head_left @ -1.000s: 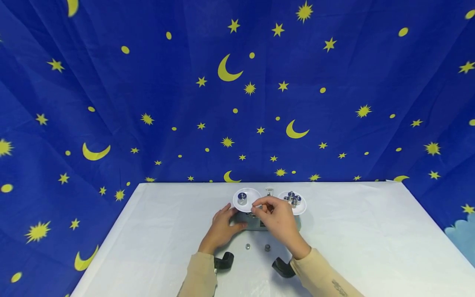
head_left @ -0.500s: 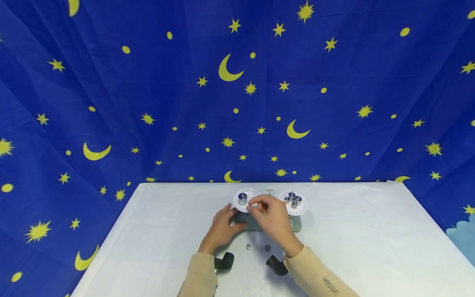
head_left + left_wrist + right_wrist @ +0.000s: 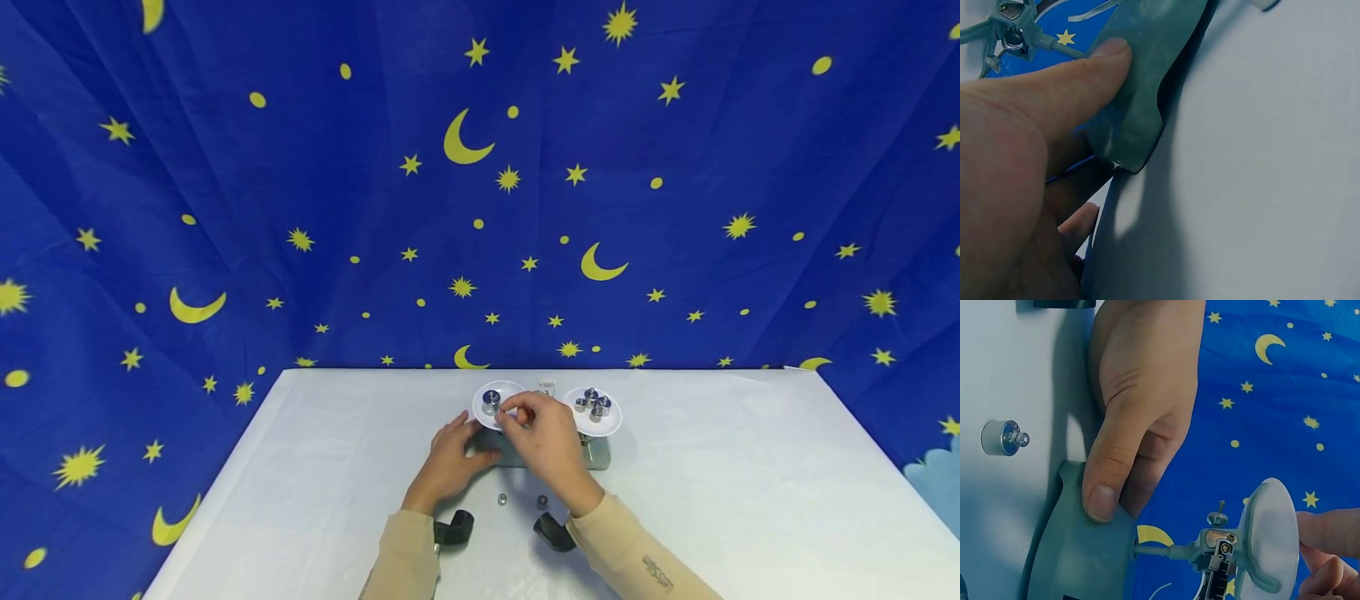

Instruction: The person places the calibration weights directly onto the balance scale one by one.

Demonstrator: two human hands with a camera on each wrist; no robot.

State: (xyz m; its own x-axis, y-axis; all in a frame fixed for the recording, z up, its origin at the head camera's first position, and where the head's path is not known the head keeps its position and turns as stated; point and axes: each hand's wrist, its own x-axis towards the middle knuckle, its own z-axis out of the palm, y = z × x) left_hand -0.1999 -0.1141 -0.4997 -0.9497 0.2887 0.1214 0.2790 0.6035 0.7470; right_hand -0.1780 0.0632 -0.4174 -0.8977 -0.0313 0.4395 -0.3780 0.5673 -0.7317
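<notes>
My left hand [image 3: 446, 467] grips the left end of a grey-green balance scale's base [image 3: 597, 454]; the left wrist view has the thumb [image 3: 1107, 62] across its front, other fingers behind. Over the inner side of the white left pan [image 3: 487, 423], my right hand [image 3: 551, 437] pinches a small metal weight, now mostly hidden by the fingertips. A larger chrome weight [image 3: 491, 402] stands on that pan, right beside these fingertips. Several smaller weights [image 3: 596, 412] are grouped on the right pan [image 3: 611, 425]. From the right wrist view, the right fingers [image 3: 1329, 531] show beyond the left pan [image 3: 1272, 544].
Two loose weights stand on the white table in front of the scale, a small one [image 3: 502, 499] and a darker one [image 3: 542, 502]. Black wrist mounts [image 3: 453, 527] jut inward from both sleeves. A blue star-patterned curtain [image 3: 375, 208] hangs behind the table's far edge.
My right hand has shifted left, bringing its pinched fingertips farther over the left pan and uncovering the right pan's weights. The left hand has stayed on the base.
</notes>
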